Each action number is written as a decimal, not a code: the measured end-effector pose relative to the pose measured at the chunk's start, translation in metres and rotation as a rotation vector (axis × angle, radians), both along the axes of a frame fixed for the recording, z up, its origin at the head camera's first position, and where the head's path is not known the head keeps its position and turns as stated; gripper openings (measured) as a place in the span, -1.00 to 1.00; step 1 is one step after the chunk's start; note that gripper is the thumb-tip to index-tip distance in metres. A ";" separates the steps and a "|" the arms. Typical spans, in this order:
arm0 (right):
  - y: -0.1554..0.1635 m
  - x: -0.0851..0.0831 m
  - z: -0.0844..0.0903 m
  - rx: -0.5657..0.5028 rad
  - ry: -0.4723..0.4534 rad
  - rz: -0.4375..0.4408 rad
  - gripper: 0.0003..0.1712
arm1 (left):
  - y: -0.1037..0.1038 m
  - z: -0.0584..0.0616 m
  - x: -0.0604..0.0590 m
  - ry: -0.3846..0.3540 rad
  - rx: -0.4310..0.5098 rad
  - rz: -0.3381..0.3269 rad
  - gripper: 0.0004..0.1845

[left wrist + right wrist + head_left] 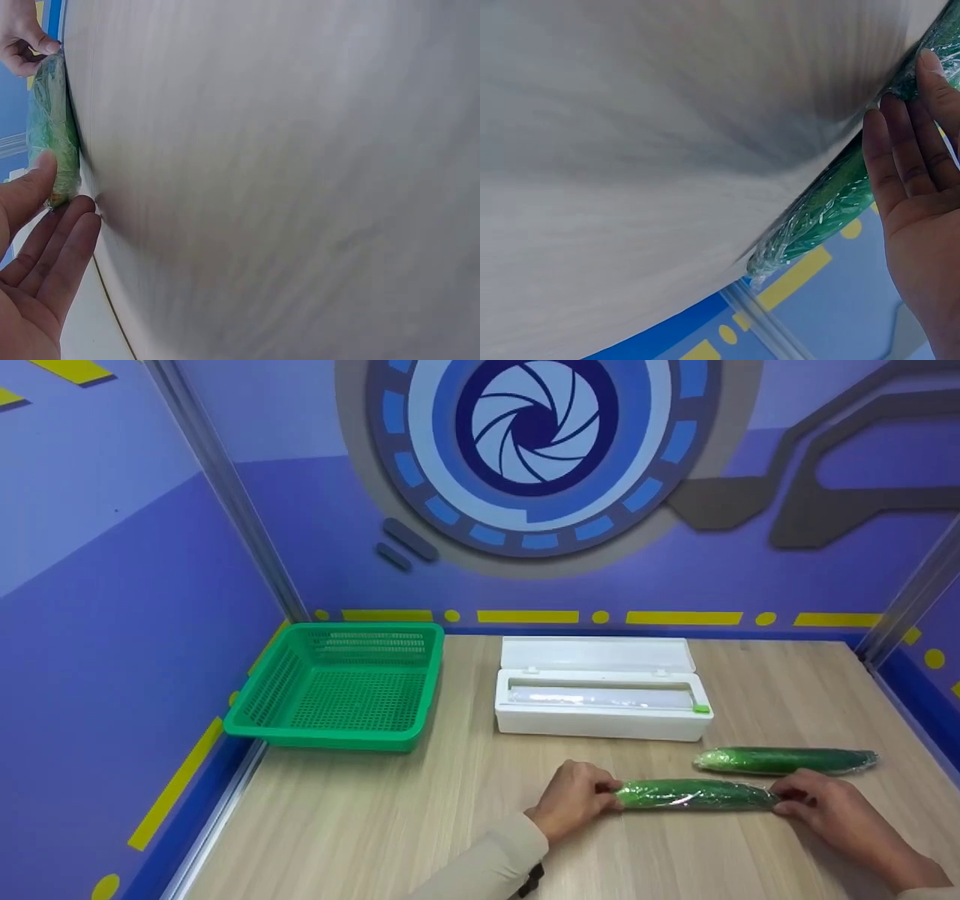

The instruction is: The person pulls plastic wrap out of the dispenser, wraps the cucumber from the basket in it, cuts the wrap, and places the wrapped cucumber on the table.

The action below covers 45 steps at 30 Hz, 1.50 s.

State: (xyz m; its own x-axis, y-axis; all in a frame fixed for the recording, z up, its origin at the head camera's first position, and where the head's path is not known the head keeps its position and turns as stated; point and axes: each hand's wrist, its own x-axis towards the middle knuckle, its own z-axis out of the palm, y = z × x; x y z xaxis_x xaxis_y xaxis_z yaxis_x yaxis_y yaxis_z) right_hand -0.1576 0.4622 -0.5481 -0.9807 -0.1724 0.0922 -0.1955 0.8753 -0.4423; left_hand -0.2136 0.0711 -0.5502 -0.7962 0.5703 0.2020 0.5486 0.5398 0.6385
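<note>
A cucumber wrapped in cling film (694, 795) lies across the wooden table near its front edge. My left hand (574, 799) holds its left end between thumb and fingers. In the left wrist view that hand (45, 225) has its thumb on the cucumber (52, 127). My right hand (825, 806) pinches the right end, and the left wrist view shows it (22, 41) at the far tip. In the right wrist view the right hand (915, 172) has its fingertips against green film-wrapped cucumber (832, 202). A second wrapped cucumber (784, 760) lies just behind, untouched.
An open white cling film dispenser box (600, 697) sits behind the cucumbers at mid-table. A green mesh basket (341, 686) stands at the back left corner. Blue booth walls close in the table at the back and both sides.
</note>
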 end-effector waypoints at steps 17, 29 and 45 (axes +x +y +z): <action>0.015 0.000 -0.003 0.055 0.045 -0.035 -0.78 | 0.018 -0.002 -0.001 0.084 0.007 -0.026 -0.80; 0.028 0.002 -0.003 0.071 0.001 -0.086 -0.80 | 0.034 -0.003 -0.001 0.079 0.004 -0.033 -0.81; 0.050 0.000 -0.005 0.059 -0.063 -0.157 -0.86 | 0.056 -0.004 0.000 0.098 0.030 -0.018 -0.80</action>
State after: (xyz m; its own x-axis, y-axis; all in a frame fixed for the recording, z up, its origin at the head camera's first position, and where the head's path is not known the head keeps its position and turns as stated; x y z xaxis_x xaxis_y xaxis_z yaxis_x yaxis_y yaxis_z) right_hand -0.1574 0.5127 -0.5536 -0.9995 -0.0199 0.0238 -0.0277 0.9176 -0.3964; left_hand -0.2132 0.1274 -0.5540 -0.7616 0.5765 0.2959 0.6185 0.5106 0.5972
